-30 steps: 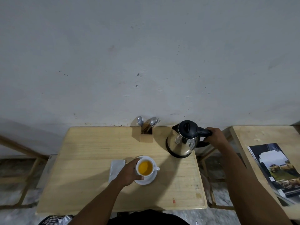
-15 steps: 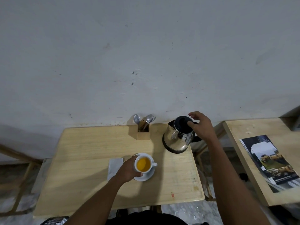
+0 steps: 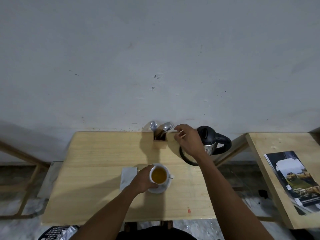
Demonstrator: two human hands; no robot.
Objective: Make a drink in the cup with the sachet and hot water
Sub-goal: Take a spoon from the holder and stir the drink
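A white cup [image 3: 159,175] full of amber liquid stands on a white saucer [image 3: 161,188] near the middle of the wooden table [image 3: 97,170]. My left hand [image 3: 142,181] wraps around the cup's left side. A pale sachet [image 3: 127,177] lies flat just left of that hand. The steel kettle [image 3: 210,139] with a black lid and handle stands at the table's back right. My right hand [image 3: 188,141] hovers in front of the kettle, fingers apart and empty, close to the wooden cutlery holder [image 3: 160,137] with spoons and a fork.
A grey wall rises right behind the table. A second wooden table [image 3: 270,153] stands to the right with a dark magazine [image 3: 294,177] on it. A foil packet [image 3: 69,231] and a black basket sit at the bottom left, below the table's front edge.
My right hand has let go of the kettle handle and moved left across the kettle toward the cutlery holder. My left hand stays on the cup.
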